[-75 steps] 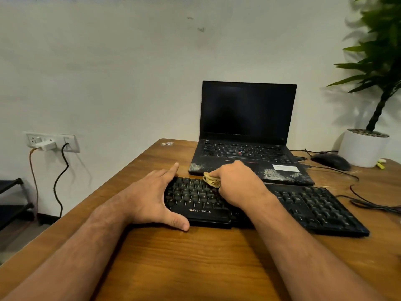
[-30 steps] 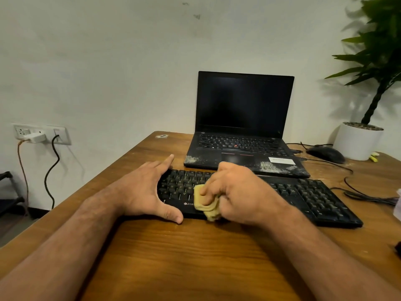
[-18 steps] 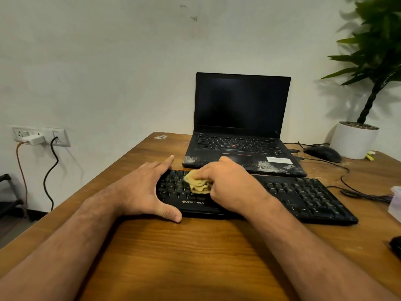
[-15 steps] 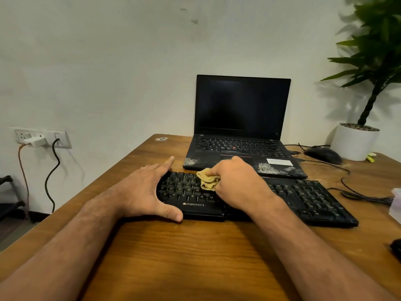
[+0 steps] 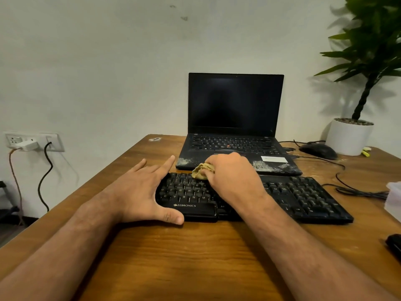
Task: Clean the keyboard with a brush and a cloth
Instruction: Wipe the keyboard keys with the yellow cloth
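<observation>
Yellowish cloth bunched in right hand, pressed on Zebronics keyboard far edge; left hand flat, fingers spread, bracing its left end.

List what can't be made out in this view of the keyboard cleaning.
- Keyboard: its left end lies under the left hand, its middle keys under the right hand.
- Cloth: mostly hidden in the right hand's grip.
- Brush: not identifiable.
- Dark object: cut by the right edge.
</observation>
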Action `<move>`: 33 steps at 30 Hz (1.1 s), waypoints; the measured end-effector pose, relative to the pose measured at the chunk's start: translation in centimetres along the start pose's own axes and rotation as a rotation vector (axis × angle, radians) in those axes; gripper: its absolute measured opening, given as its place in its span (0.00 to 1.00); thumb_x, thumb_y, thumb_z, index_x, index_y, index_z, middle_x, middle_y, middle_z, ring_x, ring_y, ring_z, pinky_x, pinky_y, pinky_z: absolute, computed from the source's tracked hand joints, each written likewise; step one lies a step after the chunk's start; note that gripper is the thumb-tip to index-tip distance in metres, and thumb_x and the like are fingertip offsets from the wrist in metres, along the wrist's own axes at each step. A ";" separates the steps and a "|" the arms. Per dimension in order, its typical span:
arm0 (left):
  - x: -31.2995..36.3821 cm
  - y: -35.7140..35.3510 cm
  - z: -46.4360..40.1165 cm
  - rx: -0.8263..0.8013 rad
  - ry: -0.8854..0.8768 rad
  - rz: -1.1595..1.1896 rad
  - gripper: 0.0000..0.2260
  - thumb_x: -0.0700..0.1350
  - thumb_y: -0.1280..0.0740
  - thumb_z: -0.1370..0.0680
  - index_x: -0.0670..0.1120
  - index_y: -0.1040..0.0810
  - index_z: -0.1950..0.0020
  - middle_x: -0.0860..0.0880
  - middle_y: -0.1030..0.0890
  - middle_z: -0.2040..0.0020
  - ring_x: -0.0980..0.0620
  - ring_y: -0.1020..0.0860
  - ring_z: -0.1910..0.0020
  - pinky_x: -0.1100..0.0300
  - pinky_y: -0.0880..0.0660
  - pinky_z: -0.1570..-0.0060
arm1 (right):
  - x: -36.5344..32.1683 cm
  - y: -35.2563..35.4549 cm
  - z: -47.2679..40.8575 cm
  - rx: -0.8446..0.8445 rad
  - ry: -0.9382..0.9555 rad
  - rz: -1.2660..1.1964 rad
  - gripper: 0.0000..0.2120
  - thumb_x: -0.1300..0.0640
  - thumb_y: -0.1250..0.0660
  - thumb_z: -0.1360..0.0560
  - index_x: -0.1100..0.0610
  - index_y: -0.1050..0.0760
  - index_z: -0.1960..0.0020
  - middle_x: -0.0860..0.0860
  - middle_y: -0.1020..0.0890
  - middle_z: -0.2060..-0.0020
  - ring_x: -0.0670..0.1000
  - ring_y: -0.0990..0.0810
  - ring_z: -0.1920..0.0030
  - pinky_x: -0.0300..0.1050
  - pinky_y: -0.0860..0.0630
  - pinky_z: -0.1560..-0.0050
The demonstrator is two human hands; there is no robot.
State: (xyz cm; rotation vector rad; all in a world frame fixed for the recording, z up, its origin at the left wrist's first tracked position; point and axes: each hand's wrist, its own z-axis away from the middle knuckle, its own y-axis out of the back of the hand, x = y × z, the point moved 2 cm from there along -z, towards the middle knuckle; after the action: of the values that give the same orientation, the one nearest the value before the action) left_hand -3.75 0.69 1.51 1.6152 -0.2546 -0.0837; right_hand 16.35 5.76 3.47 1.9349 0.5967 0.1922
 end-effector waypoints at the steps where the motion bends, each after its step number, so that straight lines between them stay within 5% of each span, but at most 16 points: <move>1: 0.1 0.0 -0.1 -0.003 -0.003 -0.007 0.66 0.87 0.49 0.49 0.55 0.69 0.21 0.54 0.43 0.20 0.59 0.44 0.23 0.56 0.64 0.23 | -0.4 0.0 0.2 -0.016 0.031 0.026 0.12 0.46 0.38 0.19 0.50 0.20 0.45 0.52 0.16 0.54 0.57 0.18 0.51 0.51 0.20 0.49; 6: -0.1 -0.2 -0.5 0.021 -0.019 -0.041 0.64 0.86 0.45 0.46 0.56 0.67 0.21 0.56 0.42 0.20 0.61 0.43 0.23 0.52 0.60 0.22 | -1.8 0.4 0.6 -0.098 0.236 -0.202 0.18 0.54 0.36 0.20 0.42 0.29 0.31 0.50 0.18 0.43 0.55 0.20 0.43 0.54 0.23 0.39; 9: -0.1 -0.2 -0.6 0.026 -0.033 -0.034 0.64 0.86 0.45 0.45 0.55 0.66 0.21 0.56 0.40 0.21 0.62 0.42 0.24 0.52 0.59 0.21 | -2.5 0.1 0.7 -0.183 0.317 -0.202 0.19 0.59 0.37 0.21 0.42 0.27 0.34 0.49 0.24 0.43 0.54 0.23 0.43 0.51 0.24 0.41; 15: 0.7 0.2 0.0 0.003 0.008 -0.022 0.63 0.82 0.39 0.42 0.54 0.68 0.21 0.54 0.43 0.21 0.57 0.46 0.23 0.61 0.66 0.27 | 0.6 0.7 -0.4 0.109 -0.024 -0.039 0.12 0.59 0.41 0.18 0.53 0.23 0.38 0.52 0.22 0.48 0.55 0.20 0.48 0.49 0.24 0.47; 19: 0.6 0.2 -0.1 0.022 -0.003 -0.029 0.64 0.84 0.42 0.44 0.53 0.67 0.21 0.54 0.43 0.20 0.58 0.46 0.23 0.60 0.64 0.25 | -1.4 0.4 0.1 0.027 0.030 -0.067 0.15 0.49 0.41 0.17 0.53 0.24 0.34 0.54 0.17 0.48 0.57 0.18 0.47 0.51 0.22 0.46; 26: 0.1 -0.1 -0.3 0.030 -0.025 -0.019 0.65 0.85 0.43 0.44 0.53 0.67 0.21 0.54 0.43 0.20 0.60 0.46 0.23 0.59 0.62 0.23 | -3.6 -0.7 0.9 -0.266 0.255 -0.207 0.23 0.60 0.38 0.23 0.40 0.26 0.31 0.53 0.21 0.46 0.53 0.27 0.45 0.51 0.24 0.41; 33: 0.6 0.3 0.1 0.021 0.015 0.000 0.65 0.83 0.39 0.43 0.52 0.66 0.20 0.54 0.42 0.21 0.57 0.46 0.23 0.63 0.65 0.29 | 0.4 0.5 0.0 -0.121 -0.059 0.042 0.13 0.64 0.37 0.25 0.55 0.19 0.45 0.56 0.17 0.51 0.59 0.18 0.49 0.51 0.20 0.47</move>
State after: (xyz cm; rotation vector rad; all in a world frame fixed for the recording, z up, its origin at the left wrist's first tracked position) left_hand -3.20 0.44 1.88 1.6357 -0.2445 -0.0697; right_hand 16.82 5.82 3.84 1.8308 0.4950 0.1930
